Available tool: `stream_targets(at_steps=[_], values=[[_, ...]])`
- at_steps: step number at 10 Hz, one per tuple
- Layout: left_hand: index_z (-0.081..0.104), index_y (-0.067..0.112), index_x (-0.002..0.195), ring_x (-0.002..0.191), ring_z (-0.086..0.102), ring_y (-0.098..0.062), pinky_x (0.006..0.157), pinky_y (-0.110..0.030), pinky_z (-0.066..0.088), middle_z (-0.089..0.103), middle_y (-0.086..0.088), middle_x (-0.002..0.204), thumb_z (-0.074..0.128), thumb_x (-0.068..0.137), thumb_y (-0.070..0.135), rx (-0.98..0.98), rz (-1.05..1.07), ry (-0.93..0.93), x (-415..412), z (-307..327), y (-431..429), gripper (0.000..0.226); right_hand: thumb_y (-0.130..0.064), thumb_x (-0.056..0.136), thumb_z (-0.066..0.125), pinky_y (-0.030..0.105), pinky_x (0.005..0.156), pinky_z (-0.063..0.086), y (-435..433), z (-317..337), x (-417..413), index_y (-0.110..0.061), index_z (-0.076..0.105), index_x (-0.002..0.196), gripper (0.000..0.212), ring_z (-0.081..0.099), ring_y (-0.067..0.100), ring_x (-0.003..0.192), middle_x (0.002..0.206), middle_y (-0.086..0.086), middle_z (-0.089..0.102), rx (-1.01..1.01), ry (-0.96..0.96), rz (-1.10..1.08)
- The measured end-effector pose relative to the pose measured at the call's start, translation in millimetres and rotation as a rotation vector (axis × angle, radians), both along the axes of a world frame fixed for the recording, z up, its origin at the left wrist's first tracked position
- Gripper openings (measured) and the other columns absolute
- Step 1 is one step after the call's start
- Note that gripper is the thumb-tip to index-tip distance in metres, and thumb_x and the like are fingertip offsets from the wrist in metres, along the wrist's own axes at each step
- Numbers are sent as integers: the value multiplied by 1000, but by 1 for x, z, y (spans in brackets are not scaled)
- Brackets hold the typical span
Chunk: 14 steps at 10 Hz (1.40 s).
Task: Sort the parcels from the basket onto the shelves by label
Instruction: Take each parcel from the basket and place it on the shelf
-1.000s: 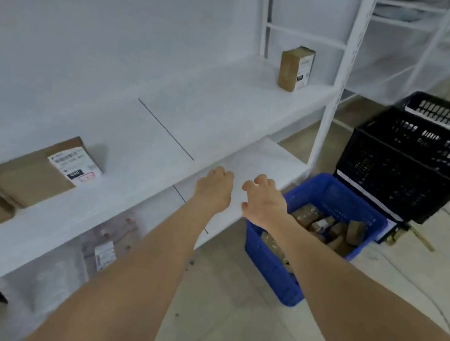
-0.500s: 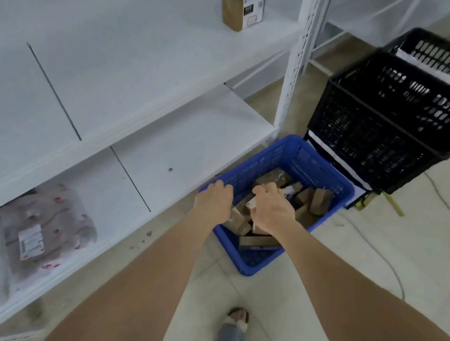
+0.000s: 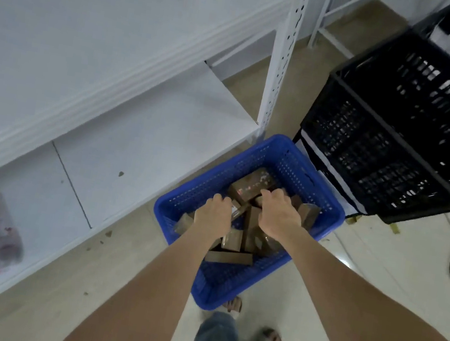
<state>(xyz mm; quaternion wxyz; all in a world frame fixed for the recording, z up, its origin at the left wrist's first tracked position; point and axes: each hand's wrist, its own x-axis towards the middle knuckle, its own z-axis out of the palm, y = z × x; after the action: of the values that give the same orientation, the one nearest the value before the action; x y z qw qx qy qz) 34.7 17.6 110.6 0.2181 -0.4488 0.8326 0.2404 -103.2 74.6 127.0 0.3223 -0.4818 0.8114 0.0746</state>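
Pale floor (image 3: 364, 269) is running beneath a white metal shelving unit (image 3: 149, 140) on the left and two black slotted plastic crates (image 3: 386, 131) on the right. Between them a blue perforated plastic basket (image 3: 302, 165) is sitting on the floor, holding a jumble of brown cardboard parcels (image 3: 248, 185).

Compared with half a second ago, both hands are reaching deeper: the left hand (image 3: 211, 218), then at the near rim, is now inside the basket. The parcels are lying directly under and around both hands. The left hand is hanging knuckles-up with fingers curled down among them. The right hand (image 3: 279, 211) is arching over the pile, fingertips touching the parcels. Whether either hand is gripping one cannot be told. Both forearms are stretching straight forward and down.
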Motion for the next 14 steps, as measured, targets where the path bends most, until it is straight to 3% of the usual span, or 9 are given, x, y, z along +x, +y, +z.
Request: stream_targets(at_steps=[4, 5, 6, 8, 9, 11, 12, 13, 14], values=[[31, 1, 141, 121, 47, -36, 96, -45, 43, 38, -19, 138, 43, 94, 8, 199, 296, -34, -115, -140, -3, 49, -12, 96, 46, 43, 90, 45, -15, -143, -121, -18, 11, 151, 65, 44, 35, 126, 151, 13, 18, 197, -114, 95], [32, 4, 139, 123, 45, -35, 98, -44, 42, 39, -18, 137, 46, 94, 12, 277, 375, -41, -138, -187, 12, 48, -5, 95, 45, 43, 87, 46, -12, -191, -156, -14, 17, 148, 60, 42, 36, 126, 148, 16, 23, 259, -96, 54], [35, 4, 135, 121, 46, -35, 93, -39, 41, 42, -18, 134, 50, 94, 19, 348, 452, -73, -153, -237, 21, 46, -7, 97, 44, 41, 96, 41, -13, -244, -166, -14, 10, 152, 65, 33, 36, 133, 152, 18, 20, 347, -144, 77], [25, 0, 142, 121, 49, -33, 96, -35, 44, 46, -16, 136, 53, 95, 28, 509, 800, -38, -167, -351, 21, 62, -21, 96, 53, 36, 91, 40, -15, -360, -163, -15, 17, 149, 65, 42, 33, 128, 144, 18, 33, 385, -215, 7], [44, 3, 133, 117, 53, -28, 95, -29, 43, 52, -11, 131, 51, 97, 27, 568, 1009, 57, -166, -391, 28, 45, -23, 95, 53, 40, 97, 43, -21, -404, -165, -15, 16, 149, 66, 46, 35, 123, 144, 18, 30, 369, -202, -9], [47, 5, 135, 90, 57, -21, 83, -34, 49, 55, -4, 112, 46, 98, 33, 832, 1375, 178, -168, -450, 46, 47, -35, 95, 53, 41, 102, 37, -30, -451, -158, -9, 18, 148, 68, 35, 38, 131, 148, 20, 26, 521, -142, -52], [55, 8, 121, 65, 44, -12, 70, -32, 46, 46, 1, 81, 48, 98, 30, 860, 1489, 155, -166, -450, 37, 32, -33, 94, 53, 40, 101, 39, -34, -457, -158, -11, 17, 148, 69, 36, 37, 130, 147, 20, 30, 541, -130, -139], [46, 12, 78, 64, 44, -19, 67, -34, 45, 44, -7, 76, 47, 98, 29, 826, 1612, 121, -164, -447, 34, 27, -31, 94, 51, 39, 99, 40, -31, -459, -161, -9, 28, 143, 59, 43, 34, 125, 141, 18, 39, 534, -133, -229], [53, 12, 84, 78, 55, -22, 84, -39, 50, 51, -4, 80, 48, 95, 26, 757, 1666, 234, -153, -432, 26, 18, -40, 95, 50, 40, 101, 36, -39, -440, -156, -10, 25, 145, 63, 40, 35, 128, 146, 16, 32, 423, -151, -279]])
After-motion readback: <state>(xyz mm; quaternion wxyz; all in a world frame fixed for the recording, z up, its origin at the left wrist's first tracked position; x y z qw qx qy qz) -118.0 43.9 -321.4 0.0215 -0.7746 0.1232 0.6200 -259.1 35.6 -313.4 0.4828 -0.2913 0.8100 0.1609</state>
